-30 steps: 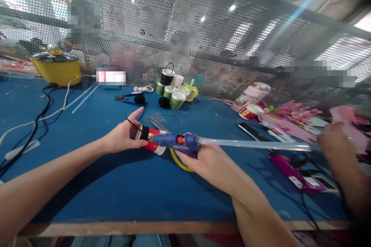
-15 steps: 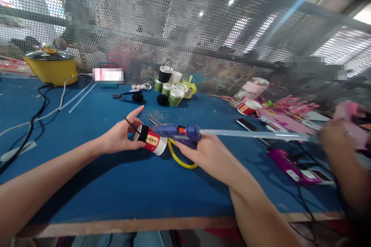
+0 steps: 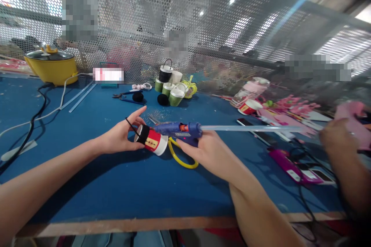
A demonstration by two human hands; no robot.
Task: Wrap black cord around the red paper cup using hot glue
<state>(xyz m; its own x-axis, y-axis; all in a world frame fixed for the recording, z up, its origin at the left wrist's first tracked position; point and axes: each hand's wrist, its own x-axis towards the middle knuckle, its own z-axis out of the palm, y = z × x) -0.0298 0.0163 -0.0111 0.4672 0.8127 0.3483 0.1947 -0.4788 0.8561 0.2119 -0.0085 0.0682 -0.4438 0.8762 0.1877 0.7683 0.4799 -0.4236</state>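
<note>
The left grip [image 3: 121, 135] is clamped on the tilted red cup [image 3: 154, 141]; to its right, the right grip [image 3: 209, 149] is wrapped around the blue glue gun [image 3: 179, 129]. I'd steady the cup and keep skin off the gun's front end.

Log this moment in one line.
left hand: holding red paper cup | right hand: gripping blue glue gun | clear glue stick: juts from gun's rear | yellow-handled scissors: partly behind gun

The glue gun [image 3: 169, 129] is blue, the held cup [image 3: 155, 141] red, white and black.
</note>
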